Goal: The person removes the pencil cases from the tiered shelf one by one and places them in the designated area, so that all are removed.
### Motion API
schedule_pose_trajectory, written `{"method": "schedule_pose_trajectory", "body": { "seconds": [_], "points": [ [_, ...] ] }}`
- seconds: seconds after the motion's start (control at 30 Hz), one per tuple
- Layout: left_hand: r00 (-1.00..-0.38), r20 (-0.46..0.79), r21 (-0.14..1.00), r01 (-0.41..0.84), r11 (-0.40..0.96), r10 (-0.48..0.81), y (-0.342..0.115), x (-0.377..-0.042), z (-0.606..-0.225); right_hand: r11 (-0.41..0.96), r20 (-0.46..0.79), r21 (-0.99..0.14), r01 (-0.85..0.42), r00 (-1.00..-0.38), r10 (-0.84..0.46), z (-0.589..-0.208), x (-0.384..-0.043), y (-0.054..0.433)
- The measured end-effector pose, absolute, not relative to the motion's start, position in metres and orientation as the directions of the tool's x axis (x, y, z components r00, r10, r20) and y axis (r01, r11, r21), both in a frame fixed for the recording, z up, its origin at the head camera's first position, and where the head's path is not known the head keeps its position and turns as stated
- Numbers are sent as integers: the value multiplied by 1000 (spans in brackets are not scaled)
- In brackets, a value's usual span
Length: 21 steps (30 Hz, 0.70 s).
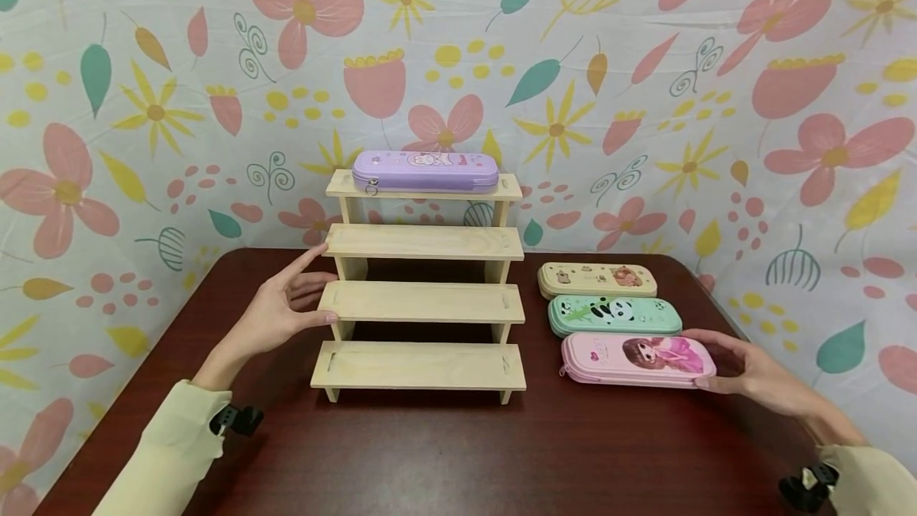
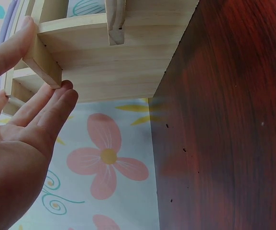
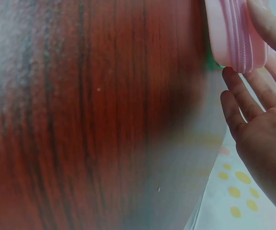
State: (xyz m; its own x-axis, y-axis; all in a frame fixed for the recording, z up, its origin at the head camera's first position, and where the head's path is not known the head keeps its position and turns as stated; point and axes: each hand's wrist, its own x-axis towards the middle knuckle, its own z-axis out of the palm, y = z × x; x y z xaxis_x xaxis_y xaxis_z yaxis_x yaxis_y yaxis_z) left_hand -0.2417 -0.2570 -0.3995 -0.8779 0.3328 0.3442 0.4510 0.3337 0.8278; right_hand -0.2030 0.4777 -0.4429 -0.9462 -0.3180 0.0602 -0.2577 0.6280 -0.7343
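A light wooden stepped rack (image 1: 423, 302) with several shelves stands on the table. My left hand (image 1: 275, 309) holds its left side, thumb at one shelf's end and fingers reaching the shelf above. In the left wrist view, the left hand (image 2: 23, 124) has thumb and fingers on either side of a wooden board end. A purple pencil case (image 1: 426, 173) lies on the top shelf. At the right, my right hand (image 1: 748, 373) grips the right end of a pink pencil case (image 1: 637, 358) with a girl picture. The right wrist view shows the pink case's zipper (image 3: 240, 38) between thumb and fingers.
Behind the pink case lie a mint green panda pencil case (image 1: 616, 315) and a cream pencil case (image 1: 598, 279), close together. The dark red-brown table (image 1: 430, 460) meets a flower-patterned cloth (image 1: 444, 46) at the back. Black wrist cameras sit on both sleeves.
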Motion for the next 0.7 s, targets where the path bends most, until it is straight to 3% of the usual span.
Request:
{"method": "schedule_pose_trajectory", "body": {
  "seconds": [0.7],
  "points": [
    [-878,342,830,450,330,335,-258,-243,-401,627,72,-727,-280,-939,-336,-447,-207,480]
  ]
}}
